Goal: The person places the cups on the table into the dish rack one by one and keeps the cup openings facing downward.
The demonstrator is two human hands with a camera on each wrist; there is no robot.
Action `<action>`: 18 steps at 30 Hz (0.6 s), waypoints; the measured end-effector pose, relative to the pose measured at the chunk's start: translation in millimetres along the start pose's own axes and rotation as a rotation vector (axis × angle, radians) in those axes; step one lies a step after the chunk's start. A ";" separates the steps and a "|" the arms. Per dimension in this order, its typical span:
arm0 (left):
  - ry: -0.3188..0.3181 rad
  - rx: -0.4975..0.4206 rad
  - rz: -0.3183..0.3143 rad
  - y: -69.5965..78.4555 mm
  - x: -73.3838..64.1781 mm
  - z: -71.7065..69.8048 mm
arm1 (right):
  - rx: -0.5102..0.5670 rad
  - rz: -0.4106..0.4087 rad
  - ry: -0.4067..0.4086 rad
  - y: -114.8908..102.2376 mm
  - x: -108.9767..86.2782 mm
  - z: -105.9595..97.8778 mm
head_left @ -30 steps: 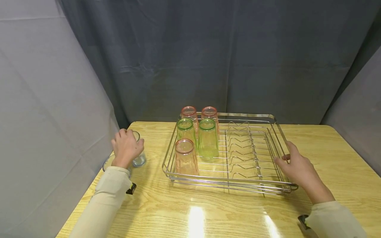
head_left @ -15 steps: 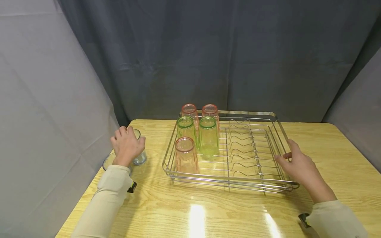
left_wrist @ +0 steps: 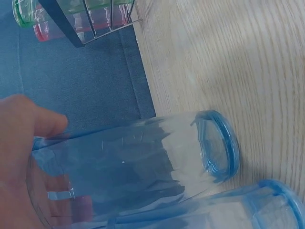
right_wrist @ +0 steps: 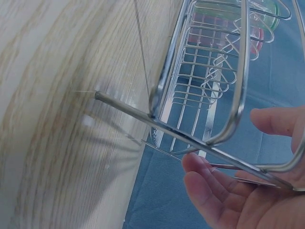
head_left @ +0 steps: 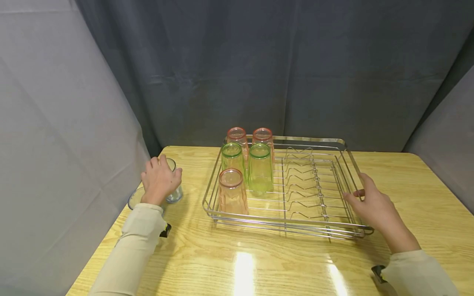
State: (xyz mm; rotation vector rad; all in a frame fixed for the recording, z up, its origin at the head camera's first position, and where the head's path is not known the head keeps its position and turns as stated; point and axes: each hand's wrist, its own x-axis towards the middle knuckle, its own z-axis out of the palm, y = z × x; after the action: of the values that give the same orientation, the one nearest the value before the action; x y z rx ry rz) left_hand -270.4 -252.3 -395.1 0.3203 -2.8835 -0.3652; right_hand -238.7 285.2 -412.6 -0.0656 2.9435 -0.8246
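Observation:
At the left of the table, my left hand grips a clear bluish drinking glass by its top, thumb at the rim on the near side. In the left wrist view the same glass has its thick base on the tabletop, and a second bluish glass stands close beside it. My right hand holds the right side of a chrome wire dish rack. The right wrist view shows its fingers curled behind the lower wires, with the thumb apart from them.
Several upside-down glasses stand in the rack's left half: a front pink glass, green ones like this green glass, and pink ones behind. Wavy plate dividers run along the right half. A dark curtain hangs behind the wooden table.
The head view has tilted a little, so the scene sits slightly higher. Both hands keep their places, the left on the glass and the right on the dish rack.

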 end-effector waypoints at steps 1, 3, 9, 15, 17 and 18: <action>-0.001 0.002 -0.003 0.5 0.1 -0.4 | 0.000 -0.002 0.002 0.2 0.2 -0.2; -0.007 0.012 -0.010 1.8 -0.5 -1.7 | -0.001 -0.005 0.003 0.9 0.4 -0.4; -0.031 0.044 -0.045 5.8 -1.7 -3.9 | 0.005 -0.004 -0.003 1.7 -0.6 0.3; 0.008 0.040 -0.044 5.4 -3.1 -1.1 | 0.011 0.001 -0.002 0.6 -0.9 0.6; 0.013 0.045 -0.036 5.5 -4.2 -0.7 | 0.009 0.000 0.000 0.5 -0.8 0.5; 0.016 0.049 -0.032 5.5 -4.7 -0.5 | 0.009 -0.002 0.002 0.3 -0.7 0.4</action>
State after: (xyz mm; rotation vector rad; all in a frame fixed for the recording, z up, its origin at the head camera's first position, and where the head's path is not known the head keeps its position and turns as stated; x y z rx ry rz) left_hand -266.8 -246.1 -394.1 0.3768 -2.8782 -0.2968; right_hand -238.0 285.3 -413.1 -0.0673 2.9422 -0.8382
